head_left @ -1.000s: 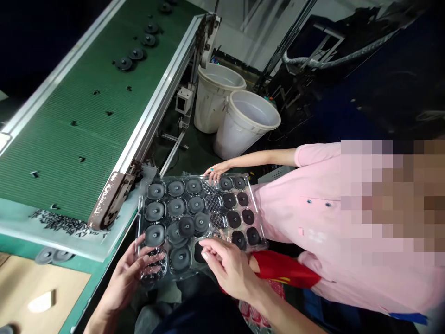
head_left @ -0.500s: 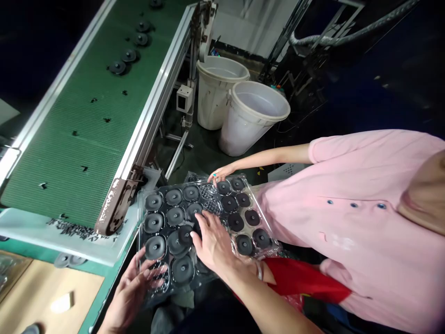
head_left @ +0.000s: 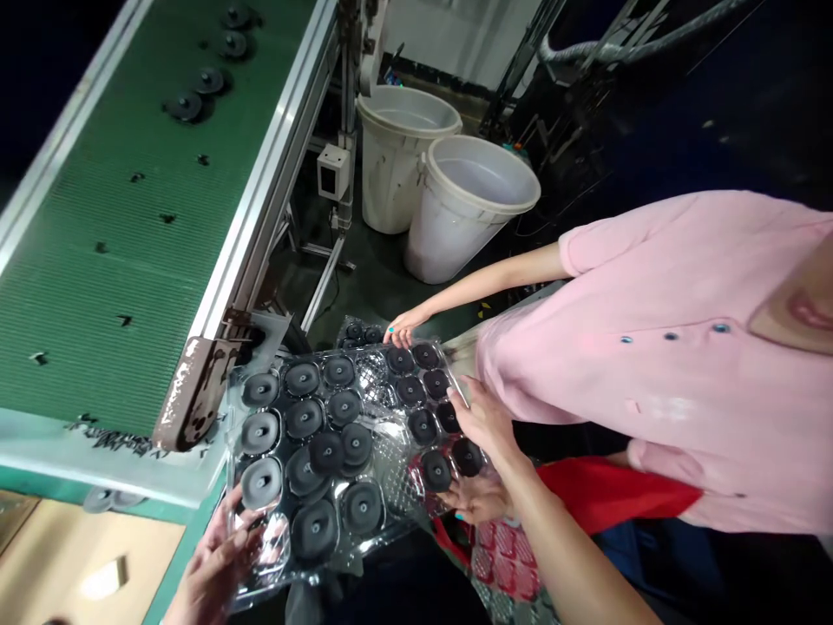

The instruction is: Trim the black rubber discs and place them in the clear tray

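Note:
A clear plastic tray [head_left: 398,473] with round black parts in its pockets is held tilted in front of me. My left hand [head_left: 218,547] is closed around its near left corner, the fingers showing through the plastic. At the right edge my right hand [head_left: 485,421] grips the tray. A black disc-shaped part [head_left: 326,452] lies loose, overlapping its neighbours; several pockets in the middle column hold no part. A co-worker's hand [head_left: 407,327] touches the far edge, and another hand of that person [head_left: 478,503] is under the near right corner.
A green conveyor belt [head_left: 130,278] on the left carries black parts and small scraps. Two white bins [head_left: 472,208] stand behind. The co-worker in a pink shirt [head_left: 651,286] stands close on the right. Red trays [head_left: 504,560] are below, and a table [head_left: 78,555] is at lower left.
My right hand has moved from the middle of the tray to its right edge. The tray has shifted a little left and nearer in view. My left hand stays at its corner.

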The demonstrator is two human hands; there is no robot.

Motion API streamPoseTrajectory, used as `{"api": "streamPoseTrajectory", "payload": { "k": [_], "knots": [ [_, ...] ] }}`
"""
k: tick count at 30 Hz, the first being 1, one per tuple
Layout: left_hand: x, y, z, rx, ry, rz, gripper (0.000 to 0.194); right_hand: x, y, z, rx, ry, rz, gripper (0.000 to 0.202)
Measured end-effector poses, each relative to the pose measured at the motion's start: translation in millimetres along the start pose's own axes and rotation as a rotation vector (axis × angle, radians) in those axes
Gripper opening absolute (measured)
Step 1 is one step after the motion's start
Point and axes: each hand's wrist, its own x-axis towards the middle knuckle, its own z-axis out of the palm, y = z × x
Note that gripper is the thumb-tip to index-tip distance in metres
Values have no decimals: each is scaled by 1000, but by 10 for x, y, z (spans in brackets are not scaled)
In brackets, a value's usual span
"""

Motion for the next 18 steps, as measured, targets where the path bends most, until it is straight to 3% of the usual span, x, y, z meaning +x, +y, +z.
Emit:
{"api": "streamPoseTrajectory", "payload": {
  "k": [5, 11, 14, 18],
  "knots": [
    [61, -16, -158, 59, 0, -13, 109, 152, 508, 274, 197, -118, 148, 44],
    [131, -128, -340, 200, -1, -50, 103, -29, 842, 454, 354, -24, 232, 57],
    [175, -202, -331, 251, 9, -70, 98, -142, 996, 446, 387, -2, 264, 59],
    [292, -220, -185, 285, 2, -97, 83, -248, 1193, 450, 370, 79, 349, 60]
  ]
}}
